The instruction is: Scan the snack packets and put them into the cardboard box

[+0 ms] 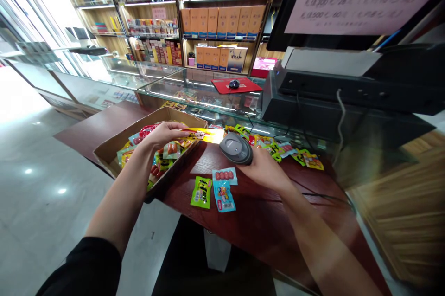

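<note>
My left hand [167, 133] pinches a yellow snack packet [200, 134] by its left end, above the rim of a cardboard box [104, 147] filled with small snack packets. In my right hand [262, 166] is a dark grey barcode scanner [236, 148], its head close to the packet's right end, which is brightly lit. Below them on the dark red counter lie a green snack packet [201, 192] and a blue snack packet [224, 196]. A pale blue packet with red pieces [224, 176] touches the blue one's top.
More snack packets [274, 147] lie along the counter's back right edge. Behind is a glass display case [167, 85] with a red mouse pad [219, 85] and black mouse [234, 84]. A monitor [278, 27] and black machine [313, 85] stand at right.
</note>
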The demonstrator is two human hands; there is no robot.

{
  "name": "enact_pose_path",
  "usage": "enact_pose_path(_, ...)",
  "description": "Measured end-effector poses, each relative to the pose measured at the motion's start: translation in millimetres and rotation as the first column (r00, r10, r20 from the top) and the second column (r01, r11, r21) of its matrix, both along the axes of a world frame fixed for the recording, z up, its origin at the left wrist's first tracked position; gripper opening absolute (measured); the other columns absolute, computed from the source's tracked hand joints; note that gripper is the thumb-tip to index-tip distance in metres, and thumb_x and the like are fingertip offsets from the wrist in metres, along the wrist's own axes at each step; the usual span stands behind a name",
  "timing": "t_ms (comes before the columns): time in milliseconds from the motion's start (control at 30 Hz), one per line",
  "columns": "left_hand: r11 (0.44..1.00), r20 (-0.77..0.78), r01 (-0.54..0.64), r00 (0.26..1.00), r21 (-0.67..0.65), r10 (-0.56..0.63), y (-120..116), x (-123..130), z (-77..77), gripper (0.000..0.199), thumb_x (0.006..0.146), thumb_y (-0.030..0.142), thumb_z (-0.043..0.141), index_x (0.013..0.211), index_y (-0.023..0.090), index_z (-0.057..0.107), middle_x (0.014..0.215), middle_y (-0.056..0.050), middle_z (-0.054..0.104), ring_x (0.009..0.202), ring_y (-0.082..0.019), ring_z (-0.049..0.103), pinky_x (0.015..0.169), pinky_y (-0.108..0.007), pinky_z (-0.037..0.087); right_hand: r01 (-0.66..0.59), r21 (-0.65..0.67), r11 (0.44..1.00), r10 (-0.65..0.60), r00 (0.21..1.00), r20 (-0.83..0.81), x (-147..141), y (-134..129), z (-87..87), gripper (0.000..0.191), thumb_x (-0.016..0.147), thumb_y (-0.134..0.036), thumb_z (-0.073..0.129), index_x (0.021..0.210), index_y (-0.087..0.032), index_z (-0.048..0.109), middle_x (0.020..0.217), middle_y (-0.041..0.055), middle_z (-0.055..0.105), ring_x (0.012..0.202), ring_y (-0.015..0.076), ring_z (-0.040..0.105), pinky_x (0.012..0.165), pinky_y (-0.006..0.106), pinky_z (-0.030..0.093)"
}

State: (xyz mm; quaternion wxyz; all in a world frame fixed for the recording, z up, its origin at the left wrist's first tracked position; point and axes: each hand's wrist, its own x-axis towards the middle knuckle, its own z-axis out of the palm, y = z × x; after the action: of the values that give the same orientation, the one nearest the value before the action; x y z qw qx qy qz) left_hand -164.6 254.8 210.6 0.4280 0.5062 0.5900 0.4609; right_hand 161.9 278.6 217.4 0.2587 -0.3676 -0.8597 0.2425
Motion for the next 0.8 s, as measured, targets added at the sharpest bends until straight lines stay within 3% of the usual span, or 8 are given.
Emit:
enact_pose_path(300, 0.999, 0.156, -0.02, 0.987, -0.025, 0.024, -2, -3, 5.7, 0.03, 0.061, 0.027, 0.081, 0.087, 0.014, 0.073, 0.09, -0.011, 0.073, 0.074, -0.017, 0.067, 0.064, -0.027, 0.054, 0.001, 0.008, 1.0, -0.001, 1.0, -0.007, 1, 1, -2.5, 0.027, 0.071, -0.031, 0.065, 0.096, -0.019, 0.067, 0.088, 0.0066, 0.073, 0.084, 0.0258, 0.068, 0.067, 0.03, 0.047)
enact_pose_path(433, 0.976, 0.253, -0.218, 0.943, -0.021, 0.216, -15, -20, 18.1, 0.031, 0.057, 0.023, 0.085, 0.081, 0.012, 0.069, 0.082, -0.009, 0.072, 0.066, -0.015, 0.066, 0.06, -0.025, 0.055, -0.03, 0.017, 0.999, 0.03, 1.0, -0.004, -1, -2, 1.2, 0.028, 0.071, -0.029, 0.065, 0.097, -0.02, 0.067, 0.086, 0.005, 0.074, 0.082, 0.0251, 0.068, 0.066, 0.029, 0.048)
enact_pose_path(567, 0.896, 0.303, -0.442, 0.858, 0.027, 0.414, -37, -54, 28.3, 0.037, 0.053, 0.024, 0.088, 0.08, 0.011, 0.066, 0.076, -0.008, 0.07, 0.063, -0.013, 0.066, 0.06, -0.023, 0.054, -0.049, 0.025, 0.998, 0.049, 0.998, 0.034, -4, -4, 0.7, 0.023, 0.071, -0.028, 0.063, 0.091, -0.019, 0.067, 0.081, 0.0053, 0.073, 0.08, 0.0252, 0.068, 0.064, 0.028, 0.047)
enact_pose_path(700, 0.823, 0.201, -0.563, 0.817, 0.077, 0.54, -56, -82, 32.4, 0.044, 0.056, 0.044, 0.084, 0.081, 0.012, 0.066, 0.065, -0.005, 0.064, 0.053, -0.01, 0.059, 0.052, -0.021, 0.05, -0.049, 0.027, 0.998, 0.048, 0.998, 0.031, -4, -4, -1.4, 0.027, 0.07, -0.028, 0.063, 0.094, -0.017, 0.067, 0.085, 0.0069, 0.073, 0.081, 0.0262, 0.068, 0.065, 0.03, 0.048)
enact_pose_path(800, 0.806, 0.089, -0.58, 0.815, 0.122, 0.573, -64, -85, 35.9, 0.049, 0.057, 0.055, 0.079, 0.077, 0.013, 0.066, 0.059, -0.002, 0.06, 0.047, -0.007, 0.052, 0.047, -0.019, 0.043, -0.061, 0.027, 0.998, 0.061, 0.998, -0.001, -3, -5, 0.7, 0.028, 0.07, -0.029, 0.064, 0.095, -0.018, 0.067, 0.084, 0.0059, 0.073, 0.079, 0.0264, 0.068, 0.066, 0.031, 0.049)
